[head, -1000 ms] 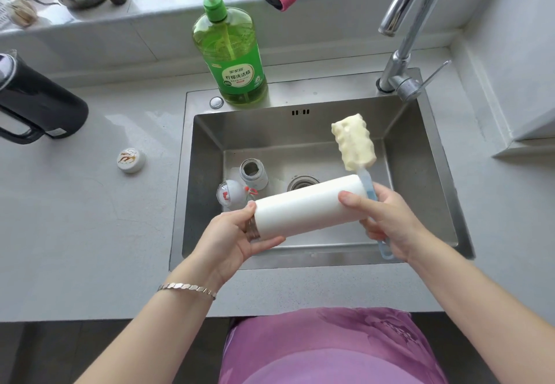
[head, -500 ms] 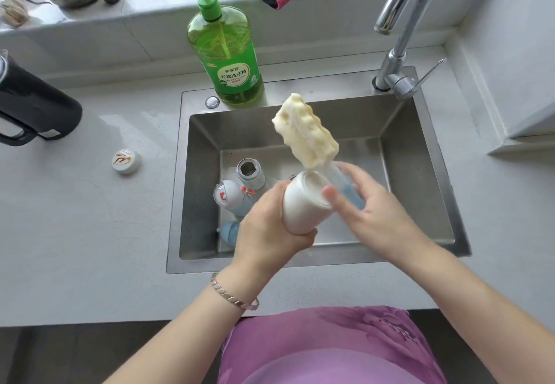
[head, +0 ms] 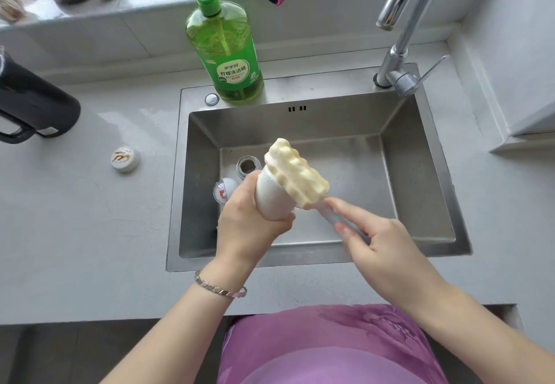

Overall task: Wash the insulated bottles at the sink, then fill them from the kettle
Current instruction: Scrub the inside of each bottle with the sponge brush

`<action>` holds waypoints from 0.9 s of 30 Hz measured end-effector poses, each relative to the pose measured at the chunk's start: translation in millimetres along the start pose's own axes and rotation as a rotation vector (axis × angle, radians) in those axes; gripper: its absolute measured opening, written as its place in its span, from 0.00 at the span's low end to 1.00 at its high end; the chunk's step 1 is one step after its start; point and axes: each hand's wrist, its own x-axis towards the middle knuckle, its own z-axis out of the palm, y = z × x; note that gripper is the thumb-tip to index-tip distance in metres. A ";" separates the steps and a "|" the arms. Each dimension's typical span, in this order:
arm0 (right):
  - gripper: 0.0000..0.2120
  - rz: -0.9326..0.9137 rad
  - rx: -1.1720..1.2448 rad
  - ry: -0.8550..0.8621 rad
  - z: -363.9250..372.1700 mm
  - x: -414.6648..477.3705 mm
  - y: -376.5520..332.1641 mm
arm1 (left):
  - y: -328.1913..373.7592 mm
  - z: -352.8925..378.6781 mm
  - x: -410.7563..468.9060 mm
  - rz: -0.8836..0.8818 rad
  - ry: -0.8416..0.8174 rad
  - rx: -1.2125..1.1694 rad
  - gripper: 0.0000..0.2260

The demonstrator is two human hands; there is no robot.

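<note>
Swung from crosswise to nearly upright, the white bottle (head: 271, 200) sits over the sink (head: 420, 149), left of the basin's middle. The left hand (head: 246, 221) is wrapped round its lower end. Its long axis runs roughly 6 to 12 o'clock, free end up, mouth hidden. The right hand (head: 378, 245) pinches the handle of the sponge brush (head: 295, 176), whose head has dropped against that upper end, so scrubbing looks under way

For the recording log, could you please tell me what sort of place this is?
Most likely a home kitchen: a steel sink with a tap, a green dish-soap bottle on its rim, and a black kettle.
</note>
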 end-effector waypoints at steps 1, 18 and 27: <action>0.19 0.002 -0.011 0.006 0.9 1.3 0.3 | 1.1 1.1 -0.6 0.019 -0.015 0.020 0.27; 0.22 -0.011 -0.072 0.036 1.6 -6.2 -1.7 | 4.5 -2.2 8.6 -0.010 0.025 0.107 0.27; 0.23 0.026 -0.043 0.026 3.9 -11.5 2.5 | 8.2 -1.6 5.5 -0.034 -0.032 0.182 0.27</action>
